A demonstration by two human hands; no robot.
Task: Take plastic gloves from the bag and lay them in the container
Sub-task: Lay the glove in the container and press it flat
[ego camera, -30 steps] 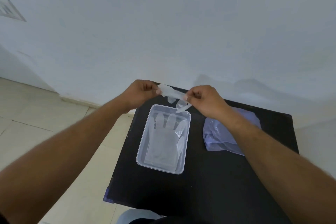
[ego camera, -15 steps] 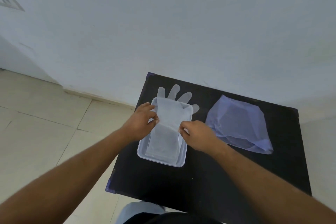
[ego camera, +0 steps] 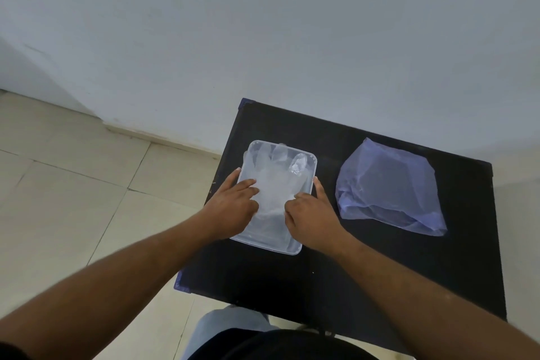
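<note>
A clear rectangular plastic container [ego camera: 313, 161] sits on the left half of a black table [ego camera: 365, 257]. Thin clear plastic gloves [ego camera: 277, 181] lie flat inside it, fingers pointing toward the far rim. My left hand [ego camera: 233, 207] rests on the container's left side, fingers spread and pressing on the top glove. My right hand [ego camera: 309, 218] presses down on the glove's right side, thumb along the container's right rim. A pale blue translucent plastic bag [ego camera: 385, 187] lies to the right of the container, crumpled, untouched by either hand.
The small black table stands against a white wall [ego camera: 263, 38]. Its left edge drops off to a beige tiled floor [ego camera: 73, 184]. My legs [ego camera: 233, 333] show below the table's near edge.
A second ago both hands held a glove stretched in the air above the container. They lowered it in, and its fingers, which overhung the far rim, now lie inside. Both hands now press it flat.
</note>
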